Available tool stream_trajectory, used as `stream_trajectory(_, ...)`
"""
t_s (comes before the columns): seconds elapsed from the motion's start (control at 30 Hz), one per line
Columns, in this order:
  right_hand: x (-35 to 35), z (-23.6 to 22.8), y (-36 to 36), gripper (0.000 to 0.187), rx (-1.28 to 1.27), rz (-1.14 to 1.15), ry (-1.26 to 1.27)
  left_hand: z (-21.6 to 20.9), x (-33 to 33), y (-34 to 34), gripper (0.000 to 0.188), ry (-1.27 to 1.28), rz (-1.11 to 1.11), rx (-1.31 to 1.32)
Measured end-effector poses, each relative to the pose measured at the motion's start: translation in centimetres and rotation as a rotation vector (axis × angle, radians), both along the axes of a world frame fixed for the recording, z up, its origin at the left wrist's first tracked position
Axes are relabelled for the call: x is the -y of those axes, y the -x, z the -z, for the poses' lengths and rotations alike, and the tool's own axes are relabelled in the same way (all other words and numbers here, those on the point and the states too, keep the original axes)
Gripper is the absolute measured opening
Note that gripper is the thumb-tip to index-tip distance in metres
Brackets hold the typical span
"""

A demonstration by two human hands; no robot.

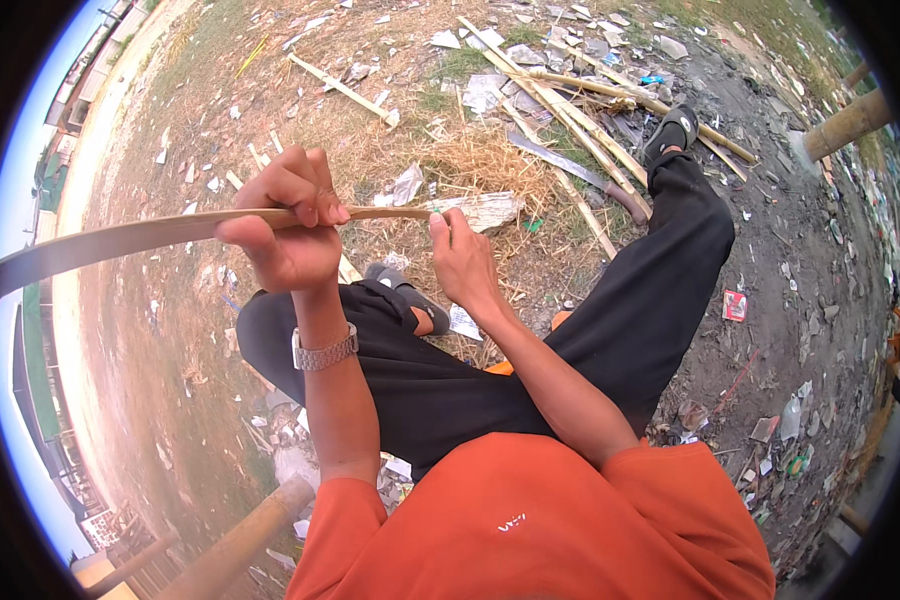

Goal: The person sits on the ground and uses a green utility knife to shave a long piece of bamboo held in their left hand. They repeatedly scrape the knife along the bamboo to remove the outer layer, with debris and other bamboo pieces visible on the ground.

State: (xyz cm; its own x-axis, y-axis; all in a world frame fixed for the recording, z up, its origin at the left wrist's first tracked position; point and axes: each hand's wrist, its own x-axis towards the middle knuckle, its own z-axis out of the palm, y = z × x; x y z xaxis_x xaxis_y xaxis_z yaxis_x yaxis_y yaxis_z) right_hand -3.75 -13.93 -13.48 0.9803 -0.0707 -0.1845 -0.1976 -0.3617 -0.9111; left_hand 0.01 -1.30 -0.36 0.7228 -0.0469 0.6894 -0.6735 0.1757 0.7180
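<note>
A long, flat bamboo strip (140, 237) runs from the left edge of the view across to my right hand, bowing slightly. My left hand (292, 222) grips it partway along, with the thumb beneath and the fingers curled over. The strip's thin right end is pinched between the thumb and fingers of my right hand (466, 262). Both hands are raised above the ground, in front of my bent legs. Beyond them on the ground lies a machete (560, 160), its curved blade pointing left and its brown handle toward my right leg.
Several split bamboo lengths (570, 115) lie crossed beside my right foot (672, 132). Another bamboo piece (345, 90) rests farther left. Straw-like shavings (480, 165) and scraps litter the ground. A thick bamboo pole (848, 125) juts in at right, another pole (235, 540) at lower left.
</note>
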Motion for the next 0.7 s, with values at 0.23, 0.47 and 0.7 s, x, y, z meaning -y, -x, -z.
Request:
stream_trajectory(0.23,-0.7,-3.5,1.7,0.042,0.109,-0.143,-0.215,0.1,-1.5,0.2,0.071,0.000,0.156,0.017)
stream_trajectory(0.47,-0.9,2.0,1.8,0.047,-0.049,-0.067,0.038,0.0,-1.7,0.1,0.071,-0.014,0.209,0.023)
stream_trajectory(0.7,-1.1,3.5,1.3,0.050,-0.031,-0.092,0.006,0.1,-1.1,0.1,0.072,-0.014,0.201,0.055)
